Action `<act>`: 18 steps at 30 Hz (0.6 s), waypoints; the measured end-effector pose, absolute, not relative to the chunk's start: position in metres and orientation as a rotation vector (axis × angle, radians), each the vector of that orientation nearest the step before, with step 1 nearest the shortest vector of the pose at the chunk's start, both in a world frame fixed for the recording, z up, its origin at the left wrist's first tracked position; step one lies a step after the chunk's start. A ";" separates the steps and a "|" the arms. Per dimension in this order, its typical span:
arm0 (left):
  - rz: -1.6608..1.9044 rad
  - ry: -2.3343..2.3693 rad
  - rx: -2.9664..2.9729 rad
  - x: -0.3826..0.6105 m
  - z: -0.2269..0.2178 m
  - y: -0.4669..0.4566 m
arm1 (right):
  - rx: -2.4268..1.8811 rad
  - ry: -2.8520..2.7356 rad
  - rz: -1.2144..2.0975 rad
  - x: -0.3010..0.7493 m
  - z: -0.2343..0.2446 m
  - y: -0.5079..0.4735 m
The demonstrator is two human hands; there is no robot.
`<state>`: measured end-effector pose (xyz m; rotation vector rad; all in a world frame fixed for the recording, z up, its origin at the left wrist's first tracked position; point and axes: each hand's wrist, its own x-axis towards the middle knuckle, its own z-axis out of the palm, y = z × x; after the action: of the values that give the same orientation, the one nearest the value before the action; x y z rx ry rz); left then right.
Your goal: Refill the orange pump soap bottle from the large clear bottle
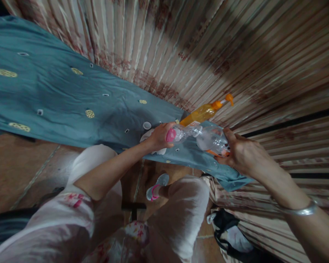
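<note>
My left hand (161, 136) is closed around a small clear plastic bottle (182, 133) with a pink label or base. My right hand (239, 150) grips a wider clear plastic bottle (211, 138) that has orange and dark print on its side. Both bottles lie sideways in the air, neck toward neck, and their mouths meet or overlap; I cannot tell whether one is inside the other. Just behind them stands a pump bottle (199, 114) of yellow-orange liquid with an orange pump head. Under my left wrist is a crumpled white cloth (161, 151), beside a round white cap (147, 125).
A teal patterned cloth (63, 95) covers the narrow table. Pleated curtains (153, 47) hang along its back and right side. Below are my knees, a shoe (162, 180) on the tiled floor, and a black and white bundle (230, 232) at the lower right.
</note>
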<state>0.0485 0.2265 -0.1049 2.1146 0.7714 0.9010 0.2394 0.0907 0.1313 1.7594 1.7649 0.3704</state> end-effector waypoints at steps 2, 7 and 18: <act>0.915 0.772 2.113 0.049 -0.107 0.227 | 1.772 1.731 0.366 0.236 0.132 0.090; 0.954 0.750 2.121 0.051 -0.113 0.230 | 1.773 1.671 0.325 0.231 0.134 0.092; 0.927 0.755 2.105 0.048 -0.109 0.227 | 1.779 1.664 0.313 0.230 0.135 0.092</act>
<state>0.0482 0.2272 -0.1091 2.1048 0.7548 0.9274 0.2297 0.0919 0.1348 1.7789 1.6636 0.3135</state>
